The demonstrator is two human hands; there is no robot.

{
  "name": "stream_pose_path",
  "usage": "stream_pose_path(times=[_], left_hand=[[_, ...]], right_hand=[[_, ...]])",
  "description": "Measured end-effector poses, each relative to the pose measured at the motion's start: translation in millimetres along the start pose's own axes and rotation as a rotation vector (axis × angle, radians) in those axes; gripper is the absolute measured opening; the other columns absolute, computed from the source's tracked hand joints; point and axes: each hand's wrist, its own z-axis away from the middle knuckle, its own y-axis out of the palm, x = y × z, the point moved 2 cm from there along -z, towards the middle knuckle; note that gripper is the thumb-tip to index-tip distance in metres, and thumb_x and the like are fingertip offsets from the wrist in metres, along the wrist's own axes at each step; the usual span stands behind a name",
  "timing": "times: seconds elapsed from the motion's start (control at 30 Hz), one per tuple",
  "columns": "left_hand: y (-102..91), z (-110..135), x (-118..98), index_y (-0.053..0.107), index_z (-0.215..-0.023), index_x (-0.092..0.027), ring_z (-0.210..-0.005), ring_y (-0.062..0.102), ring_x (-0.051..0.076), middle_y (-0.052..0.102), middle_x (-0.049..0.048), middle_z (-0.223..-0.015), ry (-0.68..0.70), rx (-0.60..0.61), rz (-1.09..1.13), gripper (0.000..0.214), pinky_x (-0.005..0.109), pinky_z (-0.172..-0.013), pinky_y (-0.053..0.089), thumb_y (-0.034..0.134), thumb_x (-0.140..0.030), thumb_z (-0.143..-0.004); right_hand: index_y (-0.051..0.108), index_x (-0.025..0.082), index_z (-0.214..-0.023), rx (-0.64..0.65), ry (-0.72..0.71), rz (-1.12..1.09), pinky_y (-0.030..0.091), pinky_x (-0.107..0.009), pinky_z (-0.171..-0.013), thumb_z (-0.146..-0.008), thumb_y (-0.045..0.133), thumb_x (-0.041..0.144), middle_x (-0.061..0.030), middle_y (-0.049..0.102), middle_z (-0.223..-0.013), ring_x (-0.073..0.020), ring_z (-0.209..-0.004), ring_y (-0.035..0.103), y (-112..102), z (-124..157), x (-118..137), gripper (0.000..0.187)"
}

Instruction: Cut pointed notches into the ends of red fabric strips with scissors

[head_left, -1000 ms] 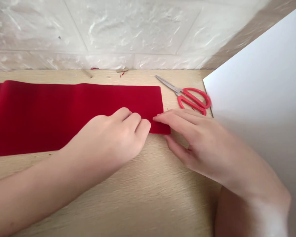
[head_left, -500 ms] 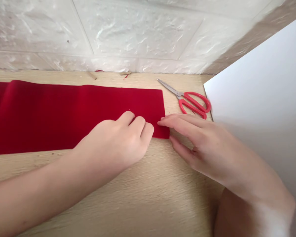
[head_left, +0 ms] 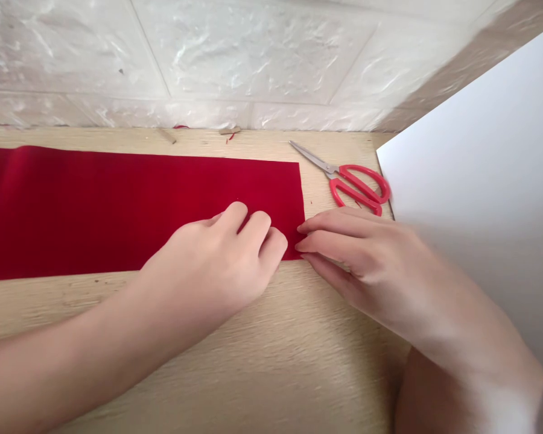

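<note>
A long strip of red cloth [head_left: 117, 205] lies flat on the wooden table [head_left: 271, 361], running off the left edge. My left hand [head_left: 217, 265] rests on its near right corner with fingers curled down onto the fabric. My right hand [head_left: 362, 259] meets that same corner from the right, fingers held together and fingertips touching the cloth's right edge. Whether either hand pinches the fabric is hidden under the fingers.
Red-handled scissors [head_left: 353, 181] lie shut on the table just behind my right hand. A large white sheet [head_left: 479, 181] covers the right side. A white textured wall [head_left: 253, 60] borders the table's far edge, with small scraps [head_left: 228, 131] along it.
My right hand has slid slightly right and closed its fingers together at the cloth's corner. The left hand has crept a little to the right along the near edge.
</note>
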Motion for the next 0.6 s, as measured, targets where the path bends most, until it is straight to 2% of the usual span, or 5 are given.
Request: stream_pose_path(times=[0.1, 0.17, 0.4, 0.6], left_hand=[[-1.5, -1.5, -0.2, 0.069, -0.092, -0.012, -0.077, 0.070, 0.025, 0.074, 0.0111, -0.093, 0.007, -0.014, 0.046, 0.010, 0.037, -0.061, 0.060, 0.059, -0.012, -0.093], [-1.7, -2.3, -1.1, 0.070, -0.097, -0.011, -0.085, 0.072, 0.027, 0.076, 0.0140, -0.103, 0.030, -0.029, 0.081, 0.013, 0.041, -0.072, 0.062, 0.058, -0.012, -0.095], [3.2, -2.2, -5.0, 0.070, -0.102, -0.009, -0.089, 0.072, 0.027, 0.076, 0.0127, -0.105, 0.040, -0.075, 0.095, 0.011, 0.040, -0.073, 0.060, 0.061, -0.011, -0.096], [1.7, -4.0, -3.1, 0.073, -0.099, -0.011, -0.081, 0.073, 0.024, 0.079, 0.0110, -0.099, 0.059, -0.101, 0.089, 0.012, 0.036, -0.062, 0.058, 0.061, -0.010, -0.097]], right_hand=[[0.075, 0.020, -0.097, 0.021, 0.032, 0.016, 0.050, -0.034, -0.070, -0.100, 0.056, 0.009, -0.0068, 0.077, -0.103, -0.0222, -0.089, 0.070, 0.8, -0.3, 0.1, 0.023], [0.075, 0.020, -0.096, 0.029, 0.048, 0.032, 0.048, -0.034, -0.067, -0.099, 0.056, 0.008, -0.0060, 0.076, -0.100, -0.0217, -0.086, 0.068, 1.2, -0.2, 0.1, 0.022], [0.074, 0.022, -0.097, 0.036, 0.060, 0.037, 0.044, -0.033, -0.065, -0.098, 0.056, 0.007, -0.0050, 0.075, -0.098, -0.0226, -0.086, 0.067, 1.9, 0.1, -0.1, 0.023], [0.073, 0.021, -0.093, 0.010, 0.075, 0.051, 0.042, -0.032, -0.064, -0.099, 0.055, 0.009, -0.0045, 0.074, -0.090, -0.0205, -0.078, 0.065, 1.4, -1.2, 2.0, 0.023]])
